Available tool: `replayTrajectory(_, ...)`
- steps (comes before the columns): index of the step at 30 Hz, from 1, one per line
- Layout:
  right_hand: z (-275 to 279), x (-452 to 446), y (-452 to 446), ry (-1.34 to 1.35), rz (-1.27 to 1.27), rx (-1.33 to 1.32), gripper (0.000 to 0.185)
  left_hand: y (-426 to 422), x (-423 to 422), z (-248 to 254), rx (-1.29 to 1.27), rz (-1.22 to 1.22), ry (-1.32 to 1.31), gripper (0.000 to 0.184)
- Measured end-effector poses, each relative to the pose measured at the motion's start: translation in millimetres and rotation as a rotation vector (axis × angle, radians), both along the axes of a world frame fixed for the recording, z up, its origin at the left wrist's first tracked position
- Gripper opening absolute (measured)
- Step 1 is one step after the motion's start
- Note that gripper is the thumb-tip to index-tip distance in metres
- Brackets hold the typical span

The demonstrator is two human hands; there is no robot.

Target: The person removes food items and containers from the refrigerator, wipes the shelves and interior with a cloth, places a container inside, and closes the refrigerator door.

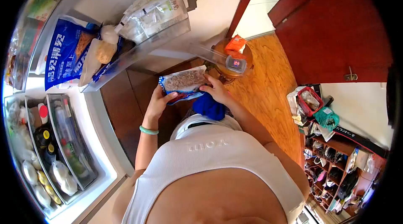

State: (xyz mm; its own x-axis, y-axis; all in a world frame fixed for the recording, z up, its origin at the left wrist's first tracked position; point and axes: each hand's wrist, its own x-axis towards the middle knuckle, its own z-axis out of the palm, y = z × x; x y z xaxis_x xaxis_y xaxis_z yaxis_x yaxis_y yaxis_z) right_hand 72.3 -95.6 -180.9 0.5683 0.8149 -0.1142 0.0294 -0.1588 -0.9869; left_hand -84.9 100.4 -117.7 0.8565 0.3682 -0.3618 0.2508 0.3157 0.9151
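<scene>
On my feed, left hand [158, 102] and right hand [217, 91] are pinching opposite ends of a packet [183, 81]. A blue bag [64, 58] sits at the door shelf's [168, 35] left end.

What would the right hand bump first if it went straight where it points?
The packet comes first: the right hand touches its edge. Beyond it, the clear door shelf looks roughly in line, though depth is hard to judge.

I can tell this is somebody's home: a fridge [105, 150] stands open with bags [63, 52] of food in it, the floor [268, 87] is shiny wood, there's a big red door [336, 26], and shelves [345, 146] hold what look like shoes [334, 172]
</scene>
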Motion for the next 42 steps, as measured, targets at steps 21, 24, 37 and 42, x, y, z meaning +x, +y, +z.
replayTrajectory(21,-70,228,-254,0.382,0.012,-0.354,0.075,-212,253,-108,-0.098,-0.189,-0.139,0.057)
replayTrajectory(24,-69,254,-284,0.529,-0.077,-0.405,0.079,-245,285,-129,0.019,-0.264,-0.02,0.062)
replayTrajectory(37,-162,275,-336,0.719,-0.521,-0.204,0.059,-120,373,-305,0.997,-0.133,0.338,0.079)
replayTrajectory(42,-190,292,-344,0.707,-0.558,-0.25,0.052,-123,405,-296,1.023,-0.228,0.683,0.078)
